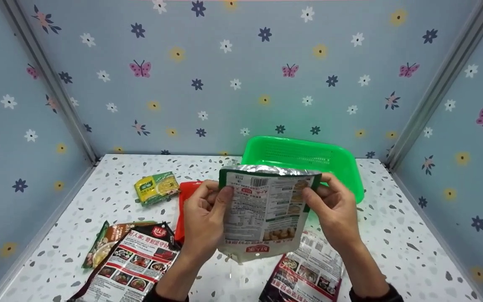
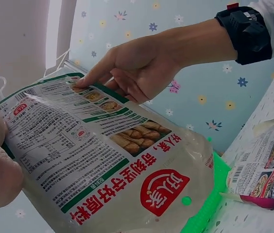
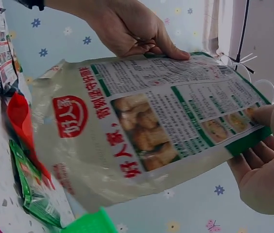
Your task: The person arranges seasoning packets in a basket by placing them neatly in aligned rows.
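Note:
A food seasoning packet (image 1: pixel 262 214) with a green edge and pale lower part is held up above the table, its printed back towards me and its lettering upside down. My left hand (image 1: pixel 206 218) pinches its left side with the thumb on the print. On the opposite side, my right hand (image 1: pixel 338 209) grips the edge between thumb and fingers. The packet's silvery far edge shows at the top in the head view. Both wrist views show the same packet (image 2: pixel 112 150) stretched between the hands, with a red logo and a food picture.
Behind the packet stands a green plastic basket (image 1: pixel 350 172), partly covered. A yellow-green packet (image 1: pixel 156 188), a red packet (image 1: pixel 185 201), a brown-green packet (image 1: pixel 103 247) and a black-edged packet (image 1: pixel 128 268) lie to the left. Another dark purple packet (image 1: pixel 308 272) lies front right. Patterned walls enclose the table.

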{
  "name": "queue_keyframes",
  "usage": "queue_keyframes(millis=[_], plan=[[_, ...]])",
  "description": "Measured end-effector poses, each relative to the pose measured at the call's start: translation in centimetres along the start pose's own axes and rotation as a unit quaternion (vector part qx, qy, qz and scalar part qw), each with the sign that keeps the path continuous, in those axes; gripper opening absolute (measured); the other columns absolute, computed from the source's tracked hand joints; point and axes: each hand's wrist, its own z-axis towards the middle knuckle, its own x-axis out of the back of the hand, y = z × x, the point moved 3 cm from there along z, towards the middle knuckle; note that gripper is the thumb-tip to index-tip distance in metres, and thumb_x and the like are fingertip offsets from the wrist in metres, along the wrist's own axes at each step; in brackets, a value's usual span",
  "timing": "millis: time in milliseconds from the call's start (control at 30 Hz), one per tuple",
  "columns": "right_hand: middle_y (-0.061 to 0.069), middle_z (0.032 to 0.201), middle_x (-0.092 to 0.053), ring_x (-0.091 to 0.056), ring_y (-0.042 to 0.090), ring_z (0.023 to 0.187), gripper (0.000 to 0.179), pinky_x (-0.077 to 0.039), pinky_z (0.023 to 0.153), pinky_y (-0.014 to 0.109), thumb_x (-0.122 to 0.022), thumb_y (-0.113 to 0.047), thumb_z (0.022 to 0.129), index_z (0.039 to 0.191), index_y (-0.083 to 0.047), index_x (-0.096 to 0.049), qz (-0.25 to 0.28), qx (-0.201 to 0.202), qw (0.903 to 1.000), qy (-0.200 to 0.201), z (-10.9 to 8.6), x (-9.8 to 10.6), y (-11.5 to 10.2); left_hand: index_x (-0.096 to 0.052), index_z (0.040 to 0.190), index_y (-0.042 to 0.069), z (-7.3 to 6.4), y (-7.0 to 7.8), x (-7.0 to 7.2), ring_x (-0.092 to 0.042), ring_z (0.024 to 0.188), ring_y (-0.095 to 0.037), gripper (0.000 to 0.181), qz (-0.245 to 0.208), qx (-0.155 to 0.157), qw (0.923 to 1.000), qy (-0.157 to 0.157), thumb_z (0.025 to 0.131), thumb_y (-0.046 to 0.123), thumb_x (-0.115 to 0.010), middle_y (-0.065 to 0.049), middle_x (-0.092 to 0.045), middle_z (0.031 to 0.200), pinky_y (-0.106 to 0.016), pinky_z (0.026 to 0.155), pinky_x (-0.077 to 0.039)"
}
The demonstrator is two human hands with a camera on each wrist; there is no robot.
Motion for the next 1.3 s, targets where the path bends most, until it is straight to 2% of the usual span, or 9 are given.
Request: queue_keyframes(millis=[200, 300, 400, 633, 733, 833, 900, 1033, 1300], plan=[[0.008, 0.135, -0.081, -0.08, 0.024, 0.12, 0.059, -0.069, 0.097, 0.041, -0.058, 0.009, 0.1, 0.157, -0.004, -0.054, 0.068, 0.036, 0.9919, -0.101, -0.3, -1.4, 1.0, -0.066, 0.116, -0.003, -0.1, 1.7, 1.5, -0.084, 0.086, -0.022, 0.015, -0.034, -0.031, 0.9967, 0.067, 0.116, 0.011, -0.063, -0.006, -0.087, 0.099, -0.033, 0.075, -0.067], [0.009, 0.138, -0.08, -0.081, 0.027, 0.12, 0.065, -0.07, 0.098, 0.046, -0.059, 0.01, 0.099, 0.162, -0.003, -0.05, 0.084, 0.043, 0.9852, -0.143, -0.5, -2.2, 1.5, -0.066, 0.117, 0.001, -0.2, 2.4, 2.0, -0.084, 0.093, -0.019, 0.013, -0.074, -0.036, 0.9917, 0.099, 0.117, 0.012, -0.061, -0.004, -0.088, 0.104, -0.031, 0.083, -0.065], [0.007, 0.139, -0.079, -0.082, 0.027, 0.12, 0.067, -0.071, 0.096, 0.05, -0.061, 0.01, 0.099, 0.163, -0.006, -0.051, 0.101, 0.032, 0.9808, -0.164, -0.8, -3.1, 2.1, -0.066, 0.121, 0.003, -0.2, 2.8, 2.1, -0.083, 0.1, -0.018, 0.013, -0.125, -0.04, 0.9843, 0.118, 0.117, 0.013, -0.06, -0.005, -0.088, 0.111, -0.032, 0.089, -0.064], [0.008, 0.137, -0.082, -0.082, 0.028, 0.12, 0.06, -0.071, 0.096, 0.053, -0.066, 0.006, 0.101, 0.159, -0.007, -0.062, 0.137, 0.016, 0.9797, -0.145, -1.0, -4.1, 3.1, -0.065, 0.124, 0.002, -0.5, 3.4, 2.0, -0.082, 0.1, -0.019, 0.017, -0.22, -0.065, 0.9643, 0.133, 0.116, 0.017, -0.063, -0.008, -0.088, 0.115, -0.033, 0.088, -0.063], [0.009, 0.138, -0.08, -0.079, 0.028, 0.126, 0.054, -0.069, 0.103, 0.052, -0.067, 0.004, 0.103, 0.156, -0.008, -0.065, 0.207, 0.004, 0.9672, -0.147, -0.9, -4.5, 3.3, -0.064, 0.123, 0.003, -0.7, 3.5, 1.8, -0.083, 0.099, -0.02, 0.016, -0.248, -0.075, 0.9551, 0.143, 0.116, 0.018, -0.063, -0.009, -0.088, 0.115, -0.033, 0.085, -0.065], [0.008, 0.142, -0.078, -0.075, 0.026, 0.132, 0.051, -0.065, 0.112, 0.05, -0.066, 0.004, 0.105, 0.153, -0.011, -0.067, 0.278, -0.013, 0.9481, -0.154, -0.9, -5.2, 3.4, -0.064, 0.124, 0.003, -0.9, 3.6, 1.8, -0.084, 0.1, -0.022, 0.018, -0.265, -0.078, 0.9494, 0.15, 0.116, 0.019, -0.063, -0.01, -0.087, 0.118, -0.035, 0.085, -0.067], [0.007, 0.143, -0.077, -0.074, 0.025, 0.134, 0.049, -0.064, 0.115, 0.049, -0.063, 0.005, 0.106, 0.152, -0.013, -0.068, 0.314, -0.022, 0.9354, -0.162, -1.0, -5.6, 3.5, -0.064, 0.123, 0.003, -1.0, 3.6, 1.8, -0.084, 0.1, -0.022, 0.019, -0.268, -0.077, 0.9475, 0.156, 0.116, 0.021, -0.063, -0.01, -0.087, 0.118, -0.036, 0.085, -0.068], [0.005, 0.142, -0.079, -0.076, 0.023, 0.132, 0.045, -0.064, 0.114, 0.048, -0.061, 0.004, 0.109, 0.149, -0.016, -0.072, 0.346, -0.03, 0.9222, -0.17, -1.1, -6.0, 3.8, -0.064, 0.123, 0.003, -1.0, 3.4, 1.8, -0.085, 0.1, -0.023, 0.021, -0.288, -0.077, 0.9425, 0.151, 0.114, 0.022, -0.066, -0.011, -0.087, 0.117, -0.037, 0.085, -0.069], [0.004, 0.142, -0.081, -0.078, 0.024, 0.131, 0.049, -0.065, 0.112, 0.047, -0.055, 0.008, 0.111, 0.145, -0.019, -0.077, 0.352, -0.029, 0.9259, -0.135, -1.2, -6.2, 3.6, -0.063, 0.125, 0.004, -1.0, 3.0, 1.6, -0.084, 0.104, -0.023, 0.023, -0.278, -0.06, 0.9456, 0.158, 0.114, 0.024, -0.066, -0.01, -0.086, 0.122, -0.037, 0.09, -0.069]])
